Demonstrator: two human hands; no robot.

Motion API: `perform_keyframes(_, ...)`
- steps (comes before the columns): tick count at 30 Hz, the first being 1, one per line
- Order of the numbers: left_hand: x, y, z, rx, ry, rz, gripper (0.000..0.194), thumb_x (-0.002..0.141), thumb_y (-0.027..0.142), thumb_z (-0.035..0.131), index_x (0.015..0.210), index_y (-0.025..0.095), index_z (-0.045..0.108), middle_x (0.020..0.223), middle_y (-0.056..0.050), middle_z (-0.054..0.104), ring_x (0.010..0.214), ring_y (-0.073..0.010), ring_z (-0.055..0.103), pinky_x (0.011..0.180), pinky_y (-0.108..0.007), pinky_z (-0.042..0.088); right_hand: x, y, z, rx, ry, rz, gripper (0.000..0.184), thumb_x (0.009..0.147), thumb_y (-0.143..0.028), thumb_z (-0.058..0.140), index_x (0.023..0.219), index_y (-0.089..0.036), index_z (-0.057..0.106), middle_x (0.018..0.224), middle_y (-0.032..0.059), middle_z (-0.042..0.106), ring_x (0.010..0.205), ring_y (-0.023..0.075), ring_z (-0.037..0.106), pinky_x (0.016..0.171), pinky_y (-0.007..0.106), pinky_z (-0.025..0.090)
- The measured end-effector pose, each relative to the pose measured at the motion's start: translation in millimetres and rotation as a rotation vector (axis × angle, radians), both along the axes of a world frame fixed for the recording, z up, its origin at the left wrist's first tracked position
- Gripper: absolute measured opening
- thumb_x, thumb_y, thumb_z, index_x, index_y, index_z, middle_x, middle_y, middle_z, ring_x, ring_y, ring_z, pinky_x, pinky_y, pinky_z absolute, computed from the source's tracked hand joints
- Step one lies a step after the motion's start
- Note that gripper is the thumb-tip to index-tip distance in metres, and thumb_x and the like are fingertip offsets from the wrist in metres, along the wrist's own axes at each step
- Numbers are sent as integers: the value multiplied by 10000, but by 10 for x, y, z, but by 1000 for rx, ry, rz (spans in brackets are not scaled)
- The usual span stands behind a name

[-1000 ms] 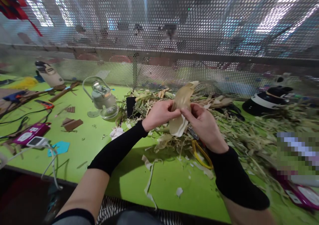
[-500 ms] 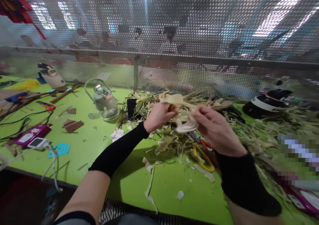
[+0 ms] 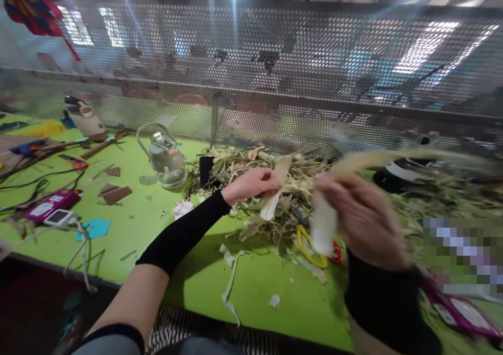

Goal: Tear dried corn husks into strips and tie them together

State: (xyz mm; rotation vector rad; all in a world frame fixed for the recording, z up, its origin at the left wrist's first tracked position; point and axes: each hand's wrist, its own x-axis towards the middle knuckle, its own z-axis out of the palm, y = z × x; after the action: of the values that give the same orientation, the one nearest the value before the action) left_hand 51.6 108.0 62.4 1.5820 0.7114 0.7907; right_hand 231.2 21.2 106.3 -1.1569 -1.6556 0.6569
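Observation:
In the head view my left hand (image 3: 249,183) pinches a pale corn husk strip (image 3: 271,204), which stands up above the fingers and hangs below them. My right hand (image 3: 367,221), smeared by motion, is closed on another husk strip (image 3: 324,228). That piece droops below the fingers, and its long end trails off to the right. A clear gap separates the two strips. Behind both hands spreads a heap of dry husks (image 3: 236,169). Under the right-hand strip lies a tool with a yellow loop handle (image 3: 312,255); a red handle (image 3: 337,252) shows beside it.
A clear jug-like bottle (image 3: 165,158) and a black phone-like slab (image 3: 206,171) stand left of the heap. Farther left are brown scraps (image 3: 113,193), a purple device (image 3: 53,205) and cables. A black-and-white object (image 3: 396,174) sits back right. A perforated metal screen (image 3: 251,82) closes the back.
The single broad husk held between both hands has split into two strips. My right hand has moved right and nearer with one; my left hand stays near its place with the other.

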Motion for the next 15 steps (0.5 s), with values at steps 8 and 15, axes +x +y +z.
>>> perform_keyframes(8, 32, -145, 87, -90, -145, -12, 86, 865, 113, 574, 782, 124, 592, 652, 53, 557, 567, -46, 479, 604, -199, 373, -254, 313, -230, -100, 203, -35, 353, 741, -523, 816, 795, -236, 618, 593, -45, 571, 481, 110, 476, 425, 244, 379)
perform_keyframes(15, 8, -253, 268, -226, -183, 41, 194, 941, 119, 496, 785, 119, 612, 677, 32, 595, 600, -50, 563, 707, -220, 482, -173, 345, -268, -17, 98, -96, 387, 735, -556, 808, 721, -221, 615, 580, -48, 491, 490, 92, 366, 432, 242, 304)
